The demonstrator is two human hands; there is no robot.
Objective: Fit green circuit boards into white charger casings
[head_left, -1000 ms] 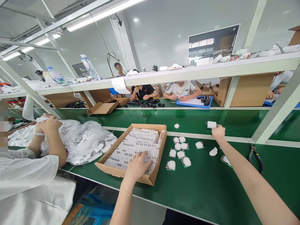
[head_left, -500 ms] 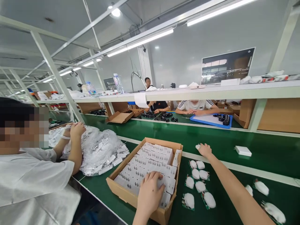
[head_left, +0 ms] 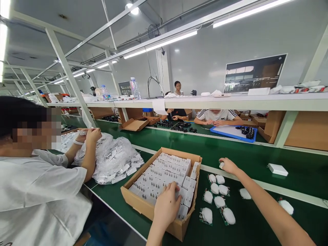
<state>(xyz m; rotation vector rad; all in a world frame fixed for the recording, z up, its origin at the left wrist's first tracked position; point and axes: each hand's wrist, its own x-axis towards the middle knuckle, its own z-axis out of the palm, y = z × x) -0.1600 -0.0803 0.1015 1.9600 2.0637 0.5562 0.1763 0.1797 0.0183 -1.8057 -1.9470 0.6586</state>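
Note:
Inside the cardboard box, white plug housings stand in rows with metal pins facing up. My left hand reaches into its near right part, thumb and fingers closed around one of the white housings. Farther right, over the green bench, my right hand pinches a small white piece, mostly covered by the fingers. Between the box and my right forearm lie several green circuit boards with white padded tops.
A white case lies on the green bench at right. Left of the box is a clear bag of white parts, beside a co-worker. Across the bench, other people sit behind a shelf and a blue tray.
The view has shifted slightly. My right fingers now curl more around the white piece. My left hand stays in the box, and another white-topped piece shows beside my right forearm.

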